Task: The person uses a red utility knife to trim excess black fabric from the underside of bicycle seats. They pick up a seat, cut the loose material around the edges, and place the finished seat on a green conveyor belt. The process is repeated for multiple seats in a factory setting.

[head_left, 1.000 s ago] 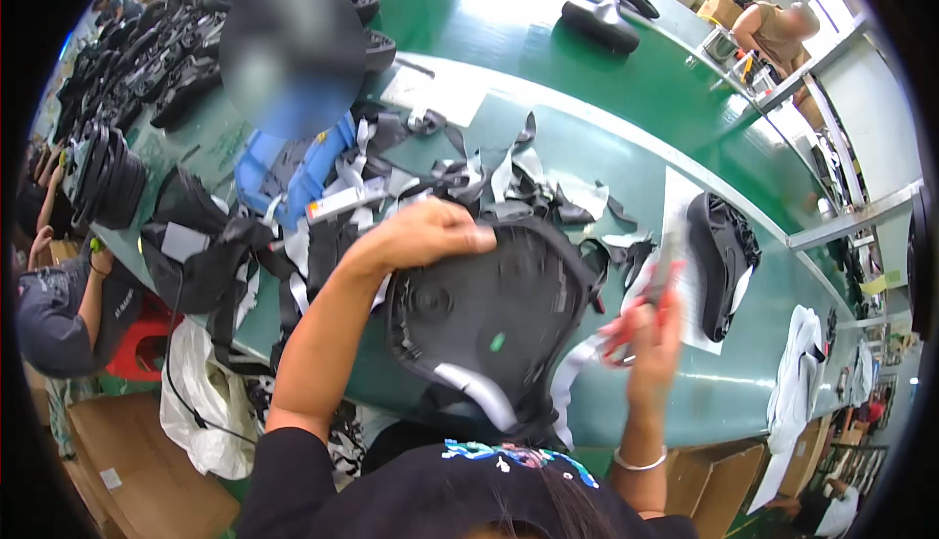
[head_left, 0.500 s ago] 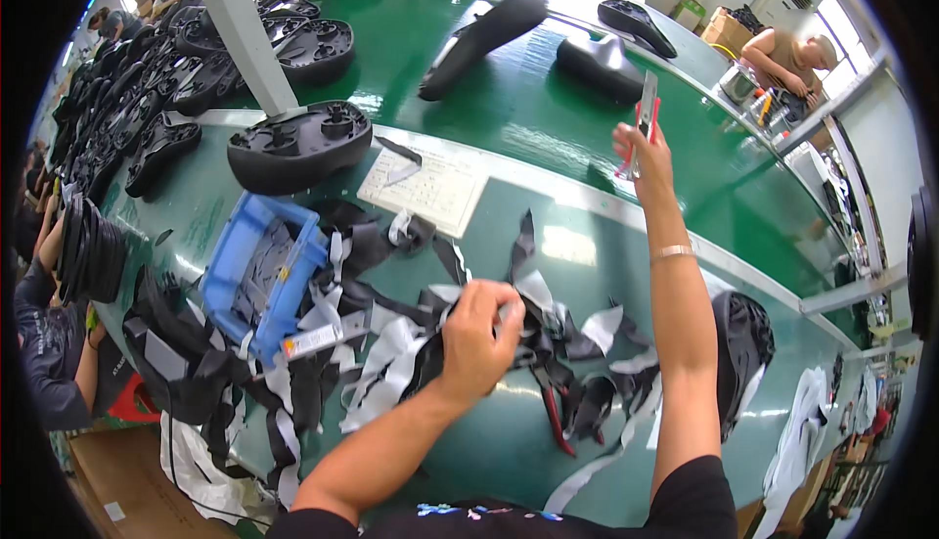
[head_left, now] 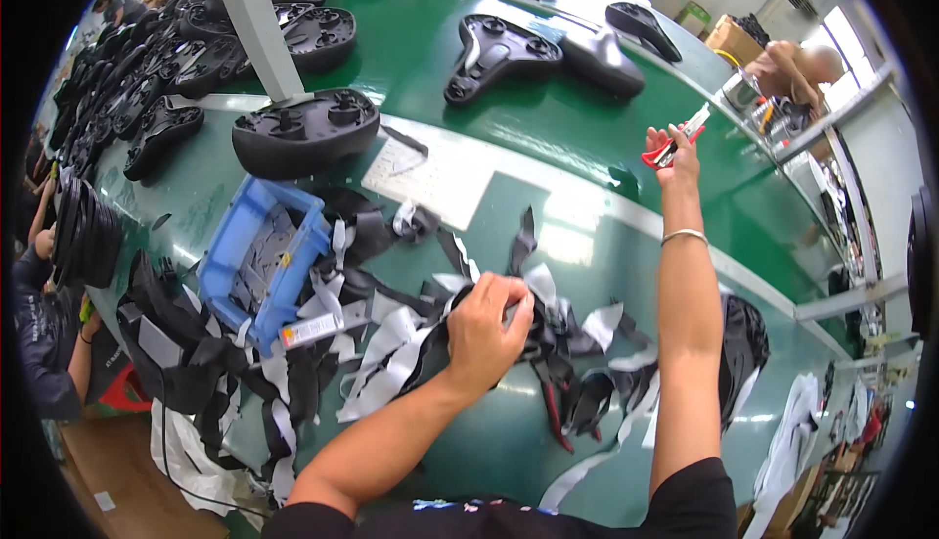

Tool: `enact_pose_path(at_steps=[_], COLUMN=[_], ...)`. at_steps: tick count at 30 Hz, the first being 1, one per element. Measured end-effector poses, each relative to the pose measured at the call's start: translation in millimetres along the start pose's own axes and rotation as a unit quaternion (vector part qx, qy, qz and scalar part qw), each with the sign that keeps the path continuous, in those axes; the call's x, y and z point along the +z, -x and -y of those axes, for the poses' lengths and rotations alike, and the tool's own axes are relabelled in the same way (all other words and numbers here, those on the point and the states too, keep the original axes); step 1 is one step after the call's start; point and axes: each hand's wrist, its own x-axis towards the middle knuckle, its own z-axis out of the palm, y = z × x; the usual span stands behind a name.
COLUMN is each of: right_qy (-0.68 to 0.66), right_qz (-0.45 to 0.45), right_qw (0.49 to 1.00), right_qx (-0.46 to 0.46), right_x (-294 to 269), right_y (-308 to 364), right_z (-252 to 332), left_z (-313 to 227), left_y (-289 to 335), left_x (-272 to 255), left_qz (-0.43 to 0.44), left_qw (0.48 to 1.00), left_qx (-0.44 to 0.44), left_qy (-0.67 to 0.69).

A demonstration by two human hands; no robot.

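My right hand [head_left: 677, 157] is raised over the far green surface, closed around a red and silver utility knife [head_left: 694, 125] with its blade pointing up and away. My left hand [head_left: 489, 327] hovers above the near table, fingers curled together; what they hold, if anything, is hidden. Around and below it lie black and white strips of trimmed material [head_left: 389, 358]. A red-handled tool [head_left: 556, 417] lies partly under the scraps. Beyond my hands, a black bicycle saddle [head_left: 499, 53] rests underside up against another black saddle [head_left: 604, 62], which lies top up.
A blue bin [head_left: 315, 221] with dark scraps stands left of my left hand. Behind it sits an upturned saddle [head_left: 305, 135], near a white post [head_left: 256, 35]. Many saddles are piled far left. A black cover [head_left: 743, 353] lies beside my right forearm. Co-workers [head_left: 797, 71] sit farther off.
The far saddle has gone from tilted on its side to lying underside up against its neighbour. My right hand has shifted right, and the knife now leans right. My left hand stays nearly in place.
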Motion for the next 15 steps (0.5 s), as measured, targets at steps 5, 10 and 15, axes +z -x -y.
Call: enact_pose_path(at_steps=[5, 10, 15], right_qy=[0.122, 0.103, 0.036], right_qz=[0.076, 0.126, 0.084], right_qw=[0.99, 0.986, 0.995], right_qx=[0.006, 0.026, 0.038], right_x=[-1.1, 84.4, 121.6], right_y=[9.0, 3.5, -41.0], right_z=[-6.1, -61.7, -83.0], left_z=[-7.1, -3.2, -7.6], left_y=[12.5, 14.6, 16.4], left_x=[-0.8, -8.1, -12.7], left_qz=[0.046, 0.041, 0.064], left_qw=[0.997, 0.998, 0.995], left_qx=[-0.037, -0.024, -0.046], left_qy=[0.042, 0.051, 0.059])
